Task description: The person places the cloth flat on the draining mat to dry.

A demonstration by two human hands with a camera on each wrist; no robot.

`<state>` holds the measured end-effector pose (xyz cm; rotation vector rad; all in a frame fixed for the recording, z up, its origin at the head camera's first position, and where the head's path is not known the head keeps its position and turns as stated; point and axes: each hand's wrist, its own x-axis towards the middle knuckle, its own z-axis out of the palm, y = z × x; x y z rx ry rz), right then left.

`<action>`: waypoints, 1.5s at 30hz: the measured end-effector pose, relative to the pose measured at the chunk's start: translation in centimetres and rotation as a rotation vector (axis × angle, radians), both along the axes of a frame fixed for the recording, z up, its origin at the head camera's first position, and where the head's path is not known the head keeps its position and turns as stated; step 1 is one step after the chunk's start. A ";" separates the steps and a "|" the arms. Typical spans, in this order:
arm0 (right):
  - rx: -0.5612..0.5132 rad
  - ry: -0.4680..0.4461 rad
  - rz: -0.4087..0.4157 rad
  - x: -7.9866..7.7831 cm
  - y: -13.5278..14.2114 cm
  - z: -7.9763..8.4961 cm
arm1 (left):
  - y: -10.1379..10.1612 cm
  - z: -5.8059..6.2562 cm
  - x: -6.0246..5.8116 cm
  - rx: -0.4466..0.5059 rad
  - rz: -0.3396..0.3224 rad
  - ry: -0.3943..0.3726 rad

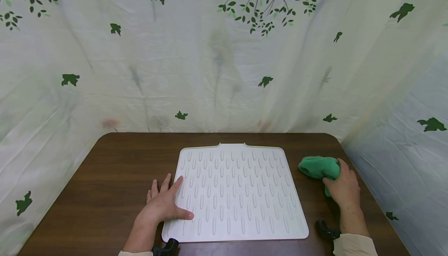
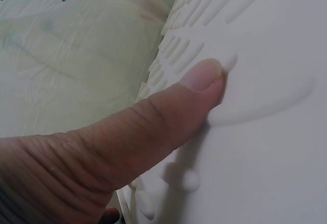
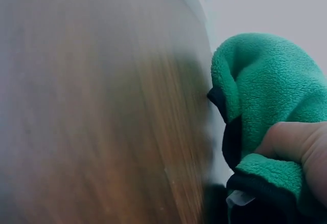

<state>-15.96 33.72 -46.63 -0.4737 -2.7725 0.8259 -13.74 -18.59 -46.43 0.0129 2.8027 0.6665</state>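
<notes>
A white board with rows of raised oval ridges (image 1: pixel 239 193) lies flat on the brown table, a small tab at its far edge. My left hand (image 1: pixel 162 203) rests at its left side, fingers spread and straight, the thumb on the ridged surface; the left wrist view shows that thumb (image 2: pixel 153 116) pressing between ridges. At the table's right side my right hand (image 1: pixel 344 186) grips a bunched green cloth (image 1: pixel 316 166). Close up in the right wrist view, the fluffy cloth (image 3: pixel 276 81) has a dark edging and a small white tag, with the thumb pushed into its folds.
The brown wooden table (image 1: pixel 119 178) has rounded far corners, and its right edge runs close beside my right hand. Behind it and to the right hangs a pale curtain (image 1: pixel 217 73) printed with green leaves. A black wrist strap (image 1: pixel 327 230) sits on each arm.
</notes>
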 end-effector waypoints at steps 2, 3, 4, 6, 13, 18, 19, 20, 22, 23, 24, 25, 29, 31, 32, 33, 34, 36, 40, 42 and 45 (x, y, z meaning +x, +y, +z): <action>-0.009 0.006 -0.011 0.0 0.0 0.0 | 0.0 0.0 0.0 0.000 -0.001 -0.002; -0.013 0.009 -0.016 0.0 0.1 0.1 | 0.0 0.0 0.0 -0.002 -0.002 -0.002; -0.019 0.013 -0.021 0.0 0.1 0.1 | 0.0 0.0 0.0 -0.002 -0.002 -0.003; -0.031 0.029 -0.032 0.0 0.1 0.0 | 0.0 0.0 0.0 -0.002 -0.003 -0.003; -0.067 0.123 -0.071 -0.2 -0.1 0.0 | 0.0 0.0 0.1 -0.005 -0.005 0.002; -0.114 0.190 -0.083 -0.2 -0.1 0.4 | -0.1 0.0 0.1 -0.003 -0.009 0.005; -0.124 0.201 -0.085 -0.2 -0.1 0.5 | -0.1 0.0 0.1 -0.001 -0.010 0.005; -0.135 0.211 -0.088 -0.2 -0.1 0.5 | -0.1 -0.1 0.0 0.000 -0.010 0.006; -0.157 0.228 -0.093 -0.2 -0.1 0.7 | -0.1 -0.1 0.0 0.000 -0.011 0.006; -0.168 0.233 -0.096 -0.2 -0.2 0.8 | -0.1 -0.1 0.0 -0.001 -0.011 0.006; -0.175 0.234 -0.098 -0.2 -0.2 0.9 | -0.1 -0.1 0.0 -0.001 -0.011 0.007; -0.181 0.238 -0.101 -0.2 -0.2 1.0 | -0.1 -0.1 0.0 -0.002 -0.012 0.009; -0.199 0.262 -0.105 -0.2 -0.3 1.2 | -0.1 -0.2 0.1 -0.003 -0.011 0.013; -0.201 0.283 -0.106 -0.2 -0.4 1.2 | -0.1 -0.2 0.1 -0.003 -0.011 0.013; -0.204 0.290 -0.108 -0.2 -0.5 1.3 | -0.1 -0.2 0.1 -0.003 -0.010 0.011; -0.207 0.296 -0.110 -0.2 -0.5 1.3 | -0.1 -0.2 0.0 -0.004 -0.010 0.010; -0.209 0.303 -0.112 -0.2 -0.6 1.4 | -0.1 -0.2 0.0 -0.003 -0.010 0.010; -0.214 0.313 -0.117 -0.2 -0.7 1.5 | -0.1 -0.2 0.0 -0.001 -0.010 0.007; -0.212 0.320 -0.124 -0.2 -0.8 1.8 | 0.0 -0.1 0.0 0.006 -0.011 0.009; -0.207 0.318 -0.124 -0.2 -0.9 1.9 | 0.0 -0.1 0.0 0.006 -0.011 0.011; -0.198 0.319 -0.122 -0.2 -0.9 2.1 | 0.0 -0.1 -0.1 0.001 -0.011 0.011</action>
